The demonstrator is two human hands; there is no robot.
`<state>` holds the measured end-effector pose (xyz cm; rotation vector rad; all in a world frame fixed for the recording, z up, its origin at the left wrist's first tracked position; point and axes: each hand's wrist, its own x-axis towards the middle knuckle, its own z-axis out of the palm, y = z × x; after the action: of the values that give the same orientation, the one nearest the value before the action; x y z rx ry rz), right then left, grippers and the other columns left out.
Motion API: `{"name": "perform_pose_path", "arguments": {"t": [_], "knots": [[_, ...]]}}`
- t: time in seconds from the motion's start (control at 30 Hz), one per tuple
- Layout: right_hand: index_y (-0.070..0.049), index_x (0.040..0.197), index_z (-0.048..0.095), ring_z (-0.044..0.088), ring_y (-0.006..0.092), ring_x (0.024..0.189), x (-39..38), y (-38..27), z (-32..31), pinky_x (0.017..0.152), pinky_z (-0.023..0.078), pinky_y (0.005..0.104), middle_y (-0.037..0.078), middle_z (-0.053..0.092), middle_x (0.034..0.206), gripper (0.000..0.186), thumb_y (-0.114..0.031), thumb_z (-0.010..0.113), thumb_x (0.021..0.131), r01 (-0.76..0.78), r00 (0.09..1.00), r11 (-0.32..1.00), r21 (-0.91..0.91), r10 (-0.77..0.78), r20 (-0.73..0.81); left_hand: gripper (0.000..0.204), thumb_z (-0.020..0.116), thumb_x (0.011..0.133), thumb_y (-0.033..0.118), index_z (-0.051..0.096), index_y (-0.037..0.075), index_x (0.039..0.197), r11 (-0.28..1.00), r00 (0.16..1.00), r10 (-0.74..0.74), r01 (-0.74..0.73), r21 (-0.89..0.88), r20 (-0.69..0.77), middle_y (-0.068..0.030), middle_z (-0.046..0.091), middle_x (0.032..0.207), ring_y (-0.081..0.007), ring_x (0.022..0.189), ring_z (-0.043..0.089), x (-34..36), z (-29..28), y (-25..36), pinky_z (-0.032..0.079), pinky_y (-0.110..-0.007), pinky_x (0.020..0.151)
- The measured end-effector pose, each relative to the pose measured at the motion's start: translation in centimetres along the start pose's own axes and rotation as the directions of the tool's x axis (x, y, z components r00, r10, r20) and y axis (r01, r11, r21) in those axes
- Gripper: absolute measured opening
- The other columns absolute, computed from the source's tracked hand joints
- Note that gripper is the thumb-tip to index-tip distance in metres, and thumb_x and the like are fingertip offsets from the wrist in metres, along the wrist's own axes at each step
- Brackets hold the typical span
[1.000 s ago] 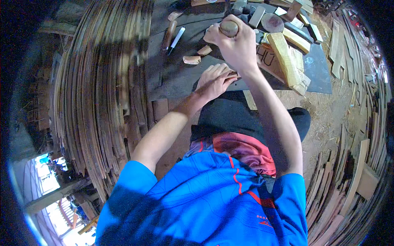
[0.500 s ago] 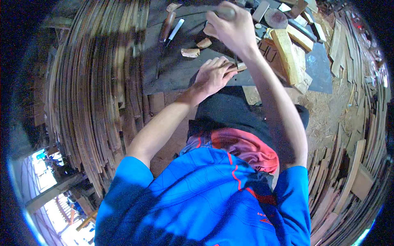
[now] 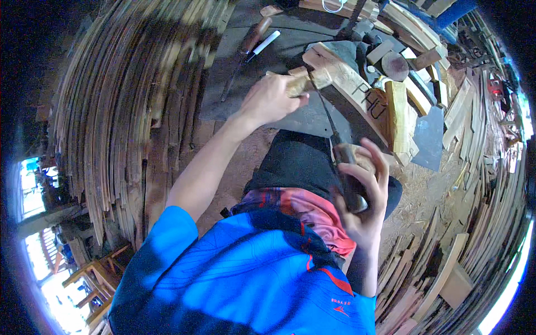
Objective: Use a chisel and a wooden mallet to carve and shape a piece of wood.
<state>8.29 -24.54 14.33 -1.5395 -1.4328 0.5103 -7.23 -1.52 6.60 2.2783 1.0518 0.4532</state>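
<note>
My left hand [image 3: 269, 99] reaches over the dark work surface, its fingers closed on a small pale wood block [image 3: 299, 85]. Closer to my body, my right hand [image 3: 369, 187] is wrapped loosely round the dark handle of a chisel [image 3: 348, 180]. The chisel's thin blade slants away to the upper left, and its tip meets the wood by my left hand; whether it cuts in, I cannot tell. A tan patch shows among my right fingers, too blurred to name. Another small wood piece [image 3: 321, 78] appears just beyond the tip.
Far left on the surface lie a brown-handled tool [image 3: 257, 34] and a white marker [image 3: 264, 44]. A marked board [image 3: 357, 92], a yellowish block [image 3: 397, 114] and a round wood piece [image 3: 395, 67] crowd the right. Stacked wooden strips [image 3: 117, 123] fill the left side.
My right hand has come down and toward my body, bringing the chisel from upright to a slant. My left hand has moved up to the block. The view has shifted slightly.
</note>
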Motion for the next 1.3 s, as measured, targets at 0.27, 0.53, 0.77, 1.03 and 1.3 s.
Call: {"name": "perform_pose_path", "arguments": {"t": [0.27, 0.53, 0.77, 1.03, 1.3], "knots": [[-0.007, 0.142, 0.039, 0.068, 0.0246, 0.090, -3.2, 4.4, 3.3, 0.076, 0.054, 0.0321, 0.019, 0.065, 0.103, 0.072, -0.017, 0.078, 0.081, -0.371, 0.878, 0.929, 0.001, 0.350, 0.327, 0.025, 0.075, 0.073, 0.029, 0.063, 0.008, 0.082, 0.971, 0.983, -0.092, 0.124, 0.204, -0.158, -0.0166, 0.067, 0.073, -0.0371, 0.073, 0.067, -4.7, -0.3, 4.0, 0.051, -0.048, 0.064], [0.002, 0.084, 0.053, 0.047, 0.0086, 0.057, -2.3, 3.8, 5.3, 0.051, 0.039, 0.0299, 0.008, 0.055, 0.062, 0.032, -0.020, 0.076, 0.085, -0.497, 0.833, 0.868, -0.011, 0.480, 0.275, 0.026, 0.076, 0.072, 0.030, 0.064, 0.008, 0.074, 0.974, 0.977, -0.137, 0.163, 0.159, -0.164, -0.0184, 0.065, 0.069, -0.0390, 0.071, 0.066, -4.9, 0.3, 3.6, 0.051, -0.048, 0.063], [-0.001, 0.083, 0.053, 0.060, 0.0306, 0.046, -3.0, 4.0, 5.2, 0.045, 0.044, 0.0398, 0.015, 0.057, 0.054, 0.039, -0.031, 0.077, 0.083, -0.430, 0.875, 0.901, -0.052, 0.430, 0.224, 0.023, 0.077, 0.072, 0.024, 0.061, 0.008, 0.071, 0.988, 0.986, -0.059, 0.081, 0.135, -0.156, -0.0173, 0.063, 0.068, -0.0402, 0.068, 0.063, -4.4, 1.4, 2.4, 0.049, -0.048, 0.059], [0.000, 0.092, 0.052, 0.062, 0.0380, 0.055, -2.9, 2.3, 4.0, 0.049, 0.046, 0.0441, 0.020, 0.059, 0.059, 0.034, -0.024, 0.074, 0.083, -0.440, 0.833, 0.892, -0.098, 0.447, 0.325, 0.024, 0.079, 0.071, 0.021, 0.060, 0.005, 0.072, 1.000, 0.992, 0.022, -0.023, -0.008, -0.124, -0.0189, 0.063, 0.068, -0.0400, 0.069, 0.065, -4.8, 1.6, 1.6, 0.051, -0.047, 0.059], [0.000, 0.098, 0.051, 0.063, 0.0434, 0.068, -3.1, 3.5, 3.1, 0.058, 0.049, 0.0493, 0.022, 0.062, 0.069, 0.030, -0.016, 0.070, 0.081, -0.367, 0.864, 0.927, -0.075, 0.370, 0.343, 0.022, 0.079, 0.072, 0.020, 0.062, 0.006, 0.076, 0.989, 0.989, 0.042, -0.061, -0.132, -0.143, -0.0184, 0.064, 0.069, -0.0398, 0.071, 0.065, -5.0, 1.6, 1.6, 0.050, -0.047, 0.059]]}}
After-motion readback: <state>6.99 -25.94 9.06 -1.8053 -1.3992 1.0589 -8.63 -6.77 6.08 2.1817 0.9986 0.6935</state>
